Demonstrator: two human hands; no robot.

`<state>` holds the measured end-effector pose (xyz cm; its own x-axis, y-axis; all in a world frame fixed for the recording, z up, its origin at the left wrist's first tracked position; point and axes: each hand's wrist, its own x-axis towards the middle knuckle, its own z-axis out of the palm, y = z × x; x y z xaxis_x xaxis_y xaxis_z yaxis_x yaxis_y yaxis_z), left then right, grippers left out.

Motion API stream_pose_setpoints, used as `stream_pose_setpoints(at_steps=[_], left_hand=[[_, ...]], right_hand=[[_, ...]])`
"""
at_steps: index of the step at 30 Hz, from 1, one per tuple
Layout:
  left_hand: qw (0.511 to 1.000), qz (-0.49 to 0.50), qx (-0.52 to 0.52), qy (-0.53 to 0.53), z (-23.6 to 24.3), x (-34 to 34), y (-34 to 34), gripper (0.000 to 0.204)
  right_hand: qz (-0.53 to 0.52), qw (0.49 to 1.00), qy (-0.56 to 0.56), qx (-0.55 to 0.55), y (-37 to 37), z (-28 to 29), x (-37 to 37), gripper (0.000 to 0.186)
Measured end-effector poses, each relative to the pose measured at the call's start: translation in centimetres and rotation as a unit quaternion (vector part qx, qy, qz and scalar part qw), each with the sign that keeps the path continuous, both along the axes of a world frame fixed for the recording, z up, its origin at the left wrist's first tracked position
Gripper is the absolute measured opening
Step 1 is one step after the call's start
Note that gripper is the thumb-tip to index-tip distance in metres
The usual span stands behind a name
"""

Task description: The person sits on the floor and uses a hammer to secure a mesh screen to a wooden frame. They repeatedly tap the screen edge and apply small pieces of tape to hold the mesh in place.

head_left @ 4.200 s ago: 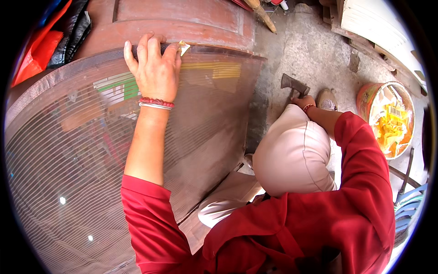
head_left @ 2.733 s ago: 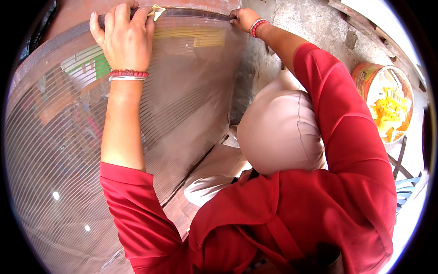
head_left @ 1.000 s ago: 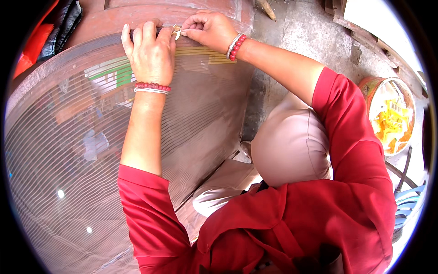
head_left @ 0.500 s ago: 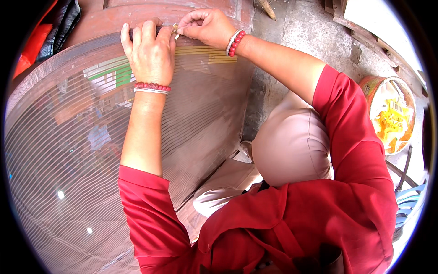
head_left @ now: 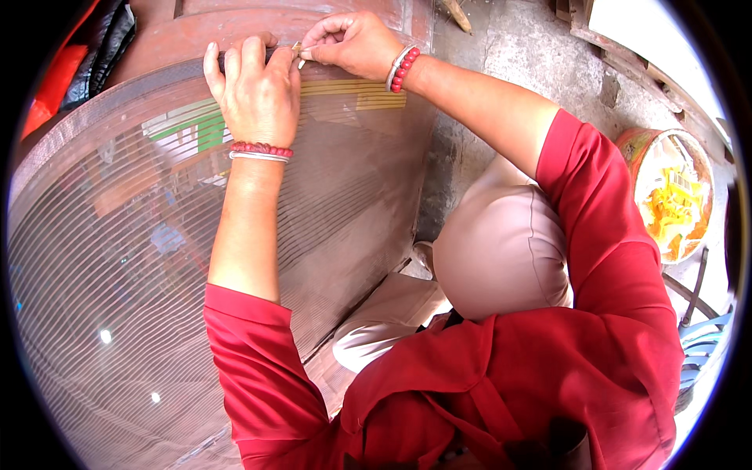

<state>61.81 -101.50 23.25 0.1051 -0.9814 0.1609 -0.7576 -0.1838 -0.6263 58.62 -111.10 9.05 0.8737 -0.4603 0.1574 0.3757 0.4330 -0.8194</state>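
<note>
A large sheet with thin stripes point(head_left: 157, 282), see-through and shiny in places, spreads out before me on the left. Along its far edge runs a dark mesh band point(head_left: 149, 90). My left hand point(head_left: 258, 90) lies over that band, its fingers bent round the edge and gripping it. Just right of these fingers, my right hand point(head_left: 352, 48) pinches a small gold-coloured piece point(head_left: 297, 49) between thumb and fingertips, at the end of the band. The piece is too small to name, and my left fingertips are partly hidden.
Reddish-brown wooden panelling point(head_left: 211, 27) lies beyond the band. Black and red plastic point(head_left: 100, 66) sits at the far left. On the right, a round tub point(head_left: 634, 145) holds yellow wrappers, near wooden boards point(head_left: 627, 63) and a blue slatted plastic thing point(head_left: 701, 345). Concrete floor point(head_left: 517, 63) lies between.
My right hand has shifted very slightly left and up, with the small gold-coloured piece in its pinch. My left hand stays almost in place on the band.
</note>
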Motion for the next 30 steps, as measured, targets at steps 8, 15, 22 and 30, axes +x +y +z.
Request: stream_pose_setpoints(at_steps=[8,15,22,30], left_hand=[[1.0,0.003,0.006,-0.003,0.0,0.0,-0.1,0.009],[0.999,0.015,-0.036,0.012,-0.5,0.0,-0.1,0.008],[0.998,0.004,-0.056,0.038,-0.9,-0.4,-0.2,0.009],[0.999,0.006,-0.036,0.01,-0.7,-0.3,-0.1,0.011]], right_hand=[[0.0,1.0,-0.007,-0.024,0.0,-0.2,-0.2,0.014],[0.008,1.0,-0.005,-0.013,0.1,0.3,-0.6,0.013],[-0.002,1.0,0.002,0.007,0.5,0.1,-0.6,0.013],[-0.096,0.992,0.017,-0.084,0.4,-0.6,-0.7,0.012]])
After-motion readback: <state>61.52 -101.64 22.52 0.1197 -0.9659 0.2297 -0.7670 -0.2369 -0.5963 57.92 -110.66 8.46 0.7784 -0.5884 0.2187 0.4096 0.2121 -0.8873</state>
